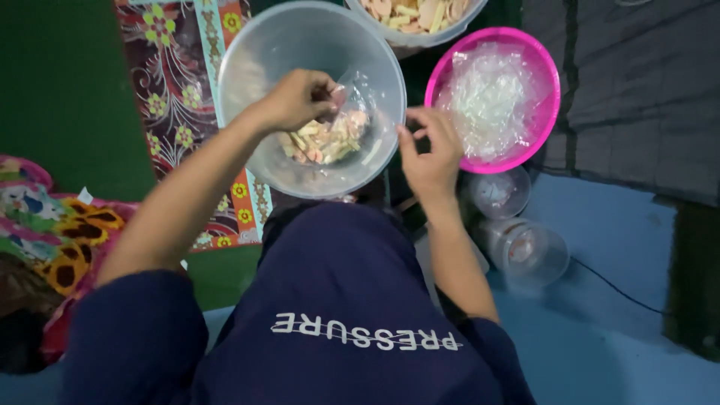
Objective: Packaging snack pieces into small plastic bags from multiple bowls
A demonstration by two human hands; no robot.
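My left hand [298,97] reaches into a large translucent plastic bowl [259,60] and pinches the edge of a small clear plastic bag [352,105]. Pale and pinkish snack sticks [326,141] lie in and under the bag at the bottom of the bowl. My right hand [429,154] hovers at the bowl's right rim with its fingers loosely curled and nothing in it. Just to its right is a pink bowl [541,71] filled with clear plastic wrappers [491,97].
A second bowl of pale snack pieces [412,13] sits at the top edge. Two clear plastic jars [499,193] [529,251] lie on the blue floor at right, near a black cable [615,289]. A patterned mat [176,90] lies under the bowl, colourful cloth [52,232] at left.
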